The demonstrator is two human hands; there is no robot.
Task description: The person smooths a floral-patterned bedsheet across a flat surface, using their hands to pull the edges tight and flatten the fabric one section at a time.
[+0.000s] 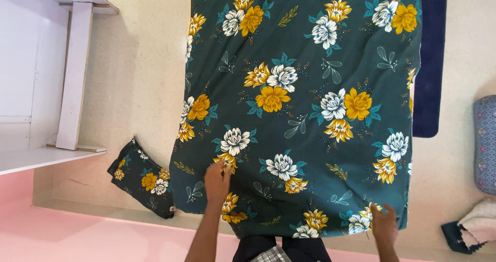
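The left hand (216, 182) lies flat with fingers spread on the dark green floral bedsheet (302, 107), holding nothing. The right hand (385, 225) pinches the sheet's near right edge. The sheet is spread over the beige floor (144, 76) and reaches far up in the view. A folded piece of the same floral cloth (142, 178) lies just left of it. A navy mat (431, 60) shows under its right side.
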